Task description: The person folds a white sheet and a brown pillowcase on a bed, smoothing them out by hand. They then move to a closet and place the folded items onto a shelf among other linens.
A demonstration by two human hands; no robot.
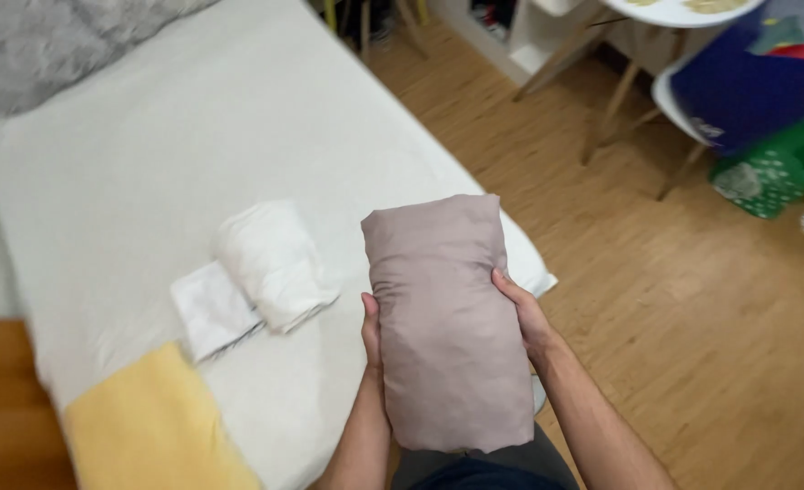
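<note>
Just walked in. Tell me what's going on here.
A person stands at a bed with a white sheet, holding a folded mauve cloth bundle upright between both hands: the left hand on its left edge, the right hand on its right edge. On the bed lie a white folded bundle, overlapping a flat white folded cloth, and a yellow cloth near the corner.

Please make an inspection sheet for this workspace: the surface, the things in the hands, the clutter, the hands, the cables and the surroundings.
Surface: white mattress, bare, grey blanket at its far end.
Things in hand: folded mauve bundle, held upright above the mattress edge.
Clutter: white folded bundle lying partly on a flat white cloth; yellow cloth at the near corner.
Hands: left hand and right hand grip the bundle's sides.
Cables: nothing seen.
Surroundings: wooden floor, white table, blue bag, green bag.
</note>
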